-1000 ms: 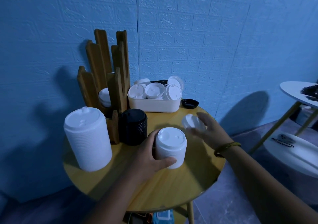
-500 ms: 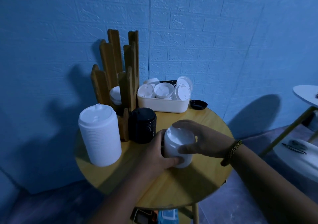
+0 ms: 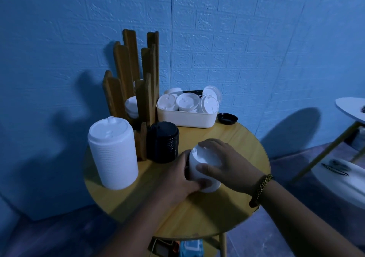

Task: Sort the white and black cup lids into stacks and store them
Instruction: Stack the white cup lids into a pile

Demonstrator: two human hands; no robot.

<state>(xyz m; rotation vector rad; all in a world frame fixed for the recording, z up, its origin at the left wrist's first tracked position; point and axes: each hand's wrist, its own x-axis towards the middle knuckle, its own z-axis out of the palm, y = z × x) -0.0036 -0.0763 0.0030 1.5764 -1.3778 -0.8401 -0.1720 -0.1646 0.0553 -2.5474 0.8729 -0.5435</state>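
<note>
A short stack of white lids (image 3: 203, 168) stands near the middle of the round wooden table (image 3: 245, 140). My left hand (image 3: 177, 179) grips its left side and base. My right hand (image 3: 227, 162) lies over its top and right side, thumb on the front. A taller white lid stack (image 3: 112, 152) stands at the table's left. A black lid stack (image 3: 163, 141) sits between them. A white bin (image 3: 185, 117) at the back holds several loose white lids (image 3: 187, 101). One black lid (image 3: 227, 118) lies to the bin's right.
A wooden slatted holder (image 3: 134, 82) at the back left has white lids (image 3: 132, 106) inside it. The blue brick wall is right behind the table. A white side table (image 3: 349, 110) and a white object with dark tools (image 3: 335, 167) are at the right.
My right hand carried a white lid onto the short stack and now presses down on its top. The left hand kept its grip on the stack. The camera view shifted closer.
</note>
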